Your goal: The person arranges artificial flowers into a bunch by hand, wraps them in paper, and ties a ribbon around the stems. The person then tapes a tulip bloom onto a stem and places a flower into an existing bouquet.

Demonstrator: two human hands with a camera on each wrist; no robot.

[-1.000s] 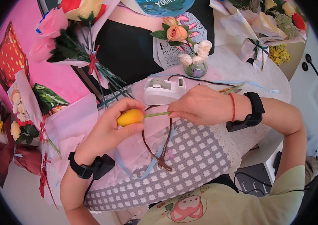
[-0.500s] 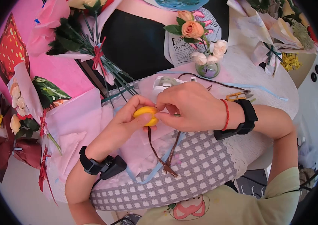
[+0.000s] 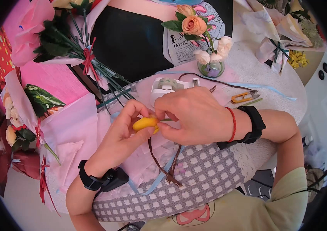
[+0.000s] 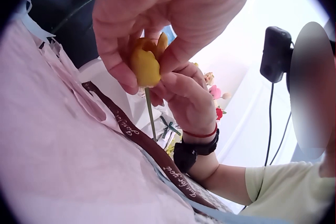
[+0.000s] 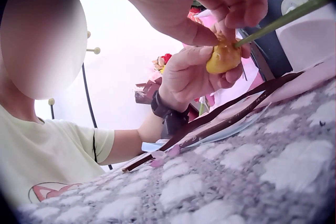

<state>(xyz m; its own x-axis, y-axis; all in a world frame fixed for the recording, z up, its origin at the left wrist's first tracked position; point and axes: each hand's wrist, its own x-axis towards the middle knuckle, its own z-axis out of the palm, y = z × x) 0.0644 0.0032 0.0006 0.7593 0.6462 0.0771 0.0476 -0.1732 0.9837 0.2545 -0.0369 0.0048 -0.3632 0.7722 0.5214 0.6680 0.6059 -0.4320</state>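
Observation:
A yellow artificial tulip on a green stem is between the two hands, above the near part of the table. My left hand pinches its head between thumb and fingers, the petals curving up in the left wrist view. Close against it, my right hand has thumb and fingertips pinched at the base of the petals, where the stem joins. The stem points away beneath the right palm. Below the hands lies a brown ribbon printed with white writing, beside a light blue ribbon.
A white tape dispenser stands just behind the hands. Yellow-handled snips lie to the right. Farther back is a glass vase of roses. Wrapped bouquets flank the table, and pink paper covers its left side.
The right hand has slid from along the stem to the tulip's base, meeting the left hand. Since half a second ago, the tulip head has turned in the fingers.

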